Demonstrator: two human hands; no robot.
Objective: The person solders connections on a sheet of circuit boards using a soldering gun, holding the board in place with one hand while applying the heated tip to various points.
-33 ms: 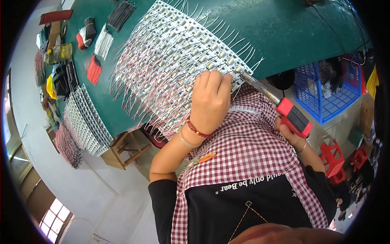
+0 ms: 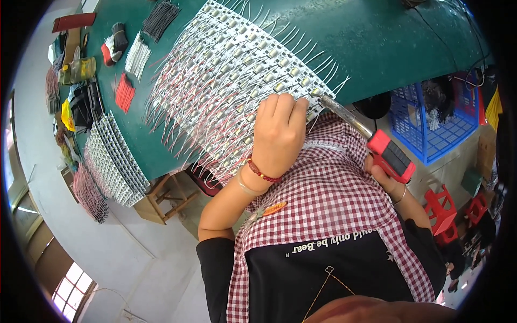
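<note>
A panel of joined white circuit boards lies on the green table, with rows of small pale parts and many thin white and red wires sticking out of it. At its near edge rests my left hand, fingers bent and pressed together; whatever they pinch is hidden beneath them. My right hand is wrapped round the red and black handle of a soldering iron. The iron's metal shaft points up and left, and its tip is at the panel's near right corner, close to my left fingers. Whether it touches the board is too small to tell.
Bundles of red wires, white wires and black wires lie at the table's left. More wired boards overhang its left edge near a wooden stool. On the right stand a blue plastic crate and red stools.
The soldering iron's handle has shifted very slightly to the right. My left hand and the panel look unmoved.
</note>
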